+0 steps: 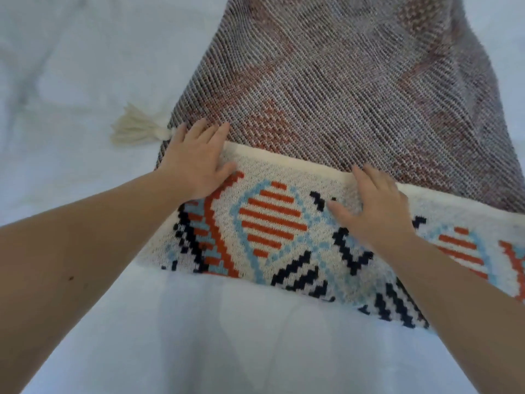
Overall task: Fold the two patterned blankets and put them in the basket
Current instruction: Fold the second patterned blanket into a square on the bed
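A knitted patterned blanket (326,89) lies spread on the white bed, its muted reverse side up and running away from me. Its near end is folded over as a band (272,223) showing cream ground with orange stripes, light blue outlines and black zigzags. A cream tassel (136,129) hangs off the left corner. My left hand (193,160) lies flat, fingers apart, on the band's left end at the fold edge. My right hand (375,206) presses flat on the band further right. No basket or second blanket is in view.
A white, slightly wrinkled bed sheet (71,81) surrounds the blanket on the left and in front (255,336). The blanket runs out of frame at the top and right.
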Action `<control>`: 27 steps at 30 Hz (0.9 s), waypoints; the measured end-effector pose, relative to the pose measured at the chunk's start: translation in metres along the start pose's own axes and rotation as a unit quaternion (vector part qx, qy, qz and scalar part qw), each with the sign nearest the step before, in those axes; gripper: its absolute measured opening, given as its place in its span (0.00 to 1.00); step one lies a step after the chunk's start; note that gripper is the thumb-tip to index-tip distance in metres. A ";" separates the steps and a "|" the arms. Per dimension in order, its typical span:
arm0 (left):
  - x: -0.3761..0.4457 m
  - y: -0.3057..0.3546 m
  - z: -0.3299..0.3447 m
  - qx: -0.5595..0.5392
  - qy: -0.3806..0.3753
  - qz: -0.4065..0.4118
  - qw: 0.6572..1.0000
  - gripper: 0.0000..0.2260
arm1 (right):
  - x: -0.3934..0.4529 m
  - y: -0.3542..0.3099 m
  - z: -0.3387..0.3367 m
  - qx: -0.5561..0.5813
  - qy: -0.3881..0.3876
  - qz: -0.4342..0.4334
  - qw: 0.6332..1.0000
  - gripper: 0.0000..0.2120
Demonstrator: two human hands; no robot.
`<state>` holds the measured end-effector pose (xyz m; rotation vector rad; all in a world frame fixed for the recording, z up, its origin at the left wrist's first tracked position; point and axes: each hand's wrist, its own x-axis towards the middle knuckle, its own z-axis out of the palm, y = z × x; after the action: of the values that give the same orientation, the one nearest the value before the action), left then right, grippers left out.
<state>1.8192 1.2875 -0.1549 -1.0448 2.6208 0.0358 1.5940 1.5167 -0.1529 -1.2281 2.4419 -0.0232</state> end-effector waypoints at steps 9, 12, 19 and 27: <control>0.034 -0.045 -0.047 0.057 0.143 0.073 0.985 0.18 | 0.068 -0.024 -0.057 0.013 0.127 -0.090 0.988 0.18; 0.080 -0.064 -0.094 0.115 0.261 0.053 0.957 0.17 | 0.125 -0.031 -0.105 -0.032 0.256 -0.099 0.961 0.22; 0.129 -0.025 -0.092 0.047 0.132 -0.063 0.988 0.36 | 0.176 -0.037 -0.099 -0.100 0.134 0.011 0.986 0.37; 0.040 0.026 0.025 -0.108 0.002 -0.084 0.991 0.37 | 0.073 -0.007 0.016 -0.059 -0.015 -0.009 0.998 0.39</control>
<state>1.7815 1.2829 -0.1933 -1.3361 2.5651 0.2841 1.5666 1.4589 -0.1918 -1.2909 2.4364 0.1336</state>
